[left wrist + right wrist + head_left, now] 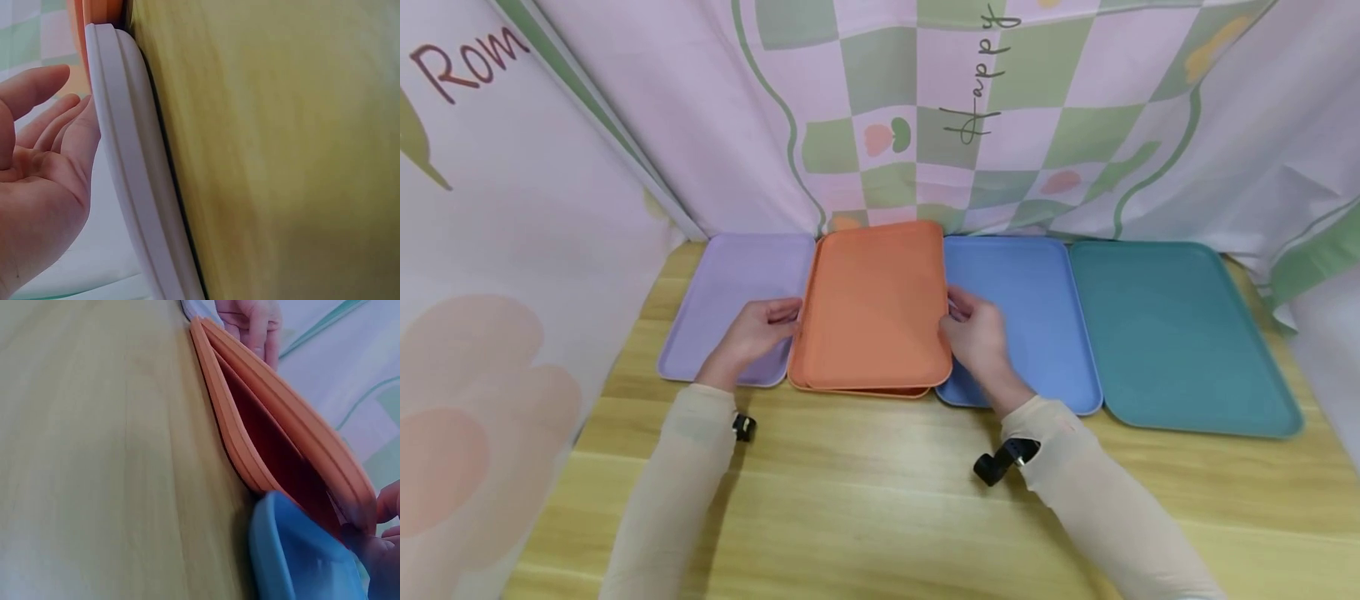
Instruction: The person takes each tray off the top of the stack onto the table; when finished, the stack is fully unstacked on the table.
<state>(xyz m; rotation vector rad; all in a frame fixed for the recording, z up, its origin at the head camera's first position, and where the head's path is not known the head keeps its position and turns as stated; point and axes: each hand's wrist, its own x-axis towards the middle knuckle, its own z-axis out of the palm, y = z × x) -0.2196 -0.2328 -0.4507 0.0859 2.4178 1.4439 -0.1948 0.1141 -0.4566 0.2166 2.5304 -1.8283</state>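
Note:
Two orange trays lie one over the other, and the upper orange tray [876, 308] is tilted with its right side raised. In the right wrist view a dark wedge-shaped gap opens between it and the lower orange tray [234, 444]. My right hand [981, 333] pinches the raised right edge, above the blue tray [1018, 317]. My left hand [756, 333] is over the lilac tray [741, 267], fingertips right at the orange trays' left edge. Its thumb stands apart from its extended fingers in the left wrist view.
A teal tray [1180, 333] lies at the far right of the row on the wooden table [865, 492]. Behind the row hangs a checked curtain [955, 75], close to the trays' back edges. Another printed curtain [497, 250] hangs along the left side.

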